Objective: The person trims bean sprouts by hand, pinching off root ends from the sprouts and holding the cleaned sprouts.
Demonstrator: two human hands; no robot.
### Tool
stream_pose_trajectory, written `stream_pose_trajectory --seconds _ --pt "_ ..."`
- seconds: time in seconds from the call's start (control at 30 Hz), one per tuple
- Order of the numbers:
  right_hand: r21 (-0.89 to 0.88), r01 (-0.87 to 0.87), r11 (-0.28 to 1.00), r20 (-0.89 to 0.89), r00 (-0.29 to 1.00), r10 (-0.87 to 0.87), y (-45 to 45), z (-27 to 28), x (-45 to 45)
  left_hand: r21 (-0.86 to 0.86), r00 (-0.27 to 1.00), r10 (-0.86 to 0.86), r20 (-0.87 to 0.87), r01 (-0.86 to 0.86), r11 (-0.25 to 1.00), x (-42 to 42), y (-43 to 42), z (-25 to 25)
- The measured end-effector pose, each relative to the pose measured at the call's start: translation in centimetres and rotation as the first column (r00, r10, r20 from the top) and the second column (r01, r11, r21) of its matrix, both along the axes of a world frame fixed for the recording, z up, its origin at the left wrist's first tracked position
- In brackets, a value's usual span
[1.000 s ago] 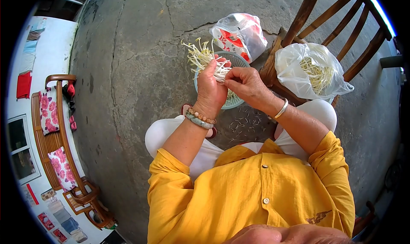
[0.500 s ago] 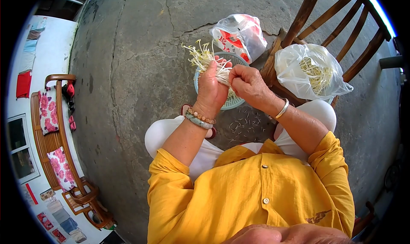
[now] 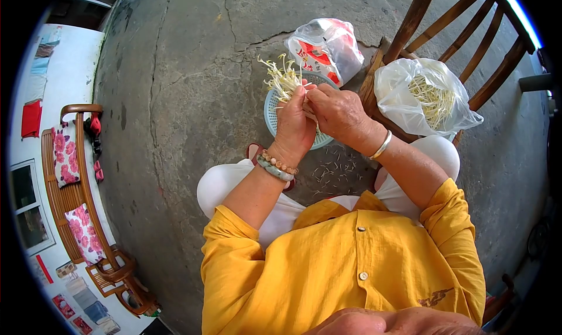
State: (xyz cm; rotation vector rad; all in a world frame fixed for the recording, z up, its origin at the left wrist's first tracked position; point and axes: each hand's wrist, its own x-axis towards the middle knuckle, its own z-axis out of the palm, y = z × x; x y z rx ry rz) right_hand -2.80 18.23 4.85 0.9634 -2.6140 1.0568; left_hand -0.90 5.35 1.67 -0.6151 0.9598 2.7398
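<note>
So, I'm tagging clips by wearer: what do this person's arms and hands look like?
Loose yellow cloth sleeves end near the elbows. The ungloved left hand has a bracelet of round tan-brown beads and a thick, pale grey-green bangle at its wrist; the ungloved right hand has a smooth, silvery metal bangle.

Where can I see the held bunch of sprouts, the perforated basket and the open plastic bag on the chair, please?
Bunch of sprouts point(image 3: 284, 84): head view, on its pale stems.
Perforated basket point(image 3: 271, 111): head view, on its wall at picture left.
Open plastic bag point(image 3: 394, 93): head view, on its film at picture left.
</note>
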Motion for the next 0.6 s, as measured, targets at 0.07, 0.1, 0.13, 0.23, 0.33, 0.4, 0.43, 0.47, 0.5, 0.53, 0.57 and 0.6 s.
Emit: stream_pose_trajectory --seconds 0.07,0.1,0.13,0.23,0.33,0.4,0.43,0.47,0.5,0.53,0.57,0.6 --pt "0.004 0.001 1.0 -0.016 1.0 -0.001 0.1 0.4 -0.1 -0.01 1.0 0.009 0.006 -0.009 1.0 0.0 -0.1 0.5" --pt "-0.047 0.013 0.999 -0.019 1.0 -0.013 0.1 0.3 -0.1 0.013 1.0 0.015 -0.001 -0.015 1.0 0.0 -0.2 0.5" --pt "-0.099 0.023 0.995 -0.022 0.999 -0.025 0.2 0.2 -0.2 0.036 1.0 0.021 -0.009 -0.021 0.999 -0.1 -0.4 0.5" --pt "-0.287 0.07 0.955 0.045 0.997 -0.06 0.0 0.0 -0.4 0.107 0.997 0.058 -0.043 -0.053 0.993 -0.2 -0.9 0.8" --pt "-0.386 0.151 0.91 0.223 0.972 -0.067 0.1 -0.1 -0.5 0.145 0.993 0.118 -0.011 -0.115 0.983 -0.5 -0.8 2.1" --pt "-0.413 0.196 0.89 0.353 0.935 -0.042 0.4 -0.1 -0.6 0.155 0.991 0.137 0.009 -0.136 0.978 -0.5 -0.9 2.5" --pt "-0.424 0.211 0.881 0.41 0.912 -0.021 0.6 0.0 -0.7 0.161 0.991 0.132 0.007 -0.132 0.978 -0.4 -1.1 2.6" --pt "-0.433 0.227 0.872 0.467 0.884 0.001 0.9 0.1 -0.8 0.166 0.992 0.128 0.005 -0.127 0.978 -0.4 -1.3 2.6" --pt "-0.454 0.254 0.854 0.497 0.867 0.006 1.2 0.2 -1.0 0.161 0.992 0.122 0.015 -0.123 0.979 -0.3 -1.4 2.7" --pt "-0.474 0.282 0.834 0.527 0.85 0.013 1.4 0.3 -1.4 0.156 0.993 0.117 0.025 -0.119 0.98 -0.3 -1.4 2.8" --pt "-0.493 0.309 0.813 0.556 0.831 0.021 1.7 0.2 -1.8 0.151 0.993 0.111 0.035 -0.115 0.982 -0.3 -1.5 2.9" --pt "-0.555 0.323 0.767 0.539 0.842 0.036 1.8 0.0 -2.3 0.166 0.996 0.084 0.026 -0.087 0.982 -0.2 -1.7 2.8"
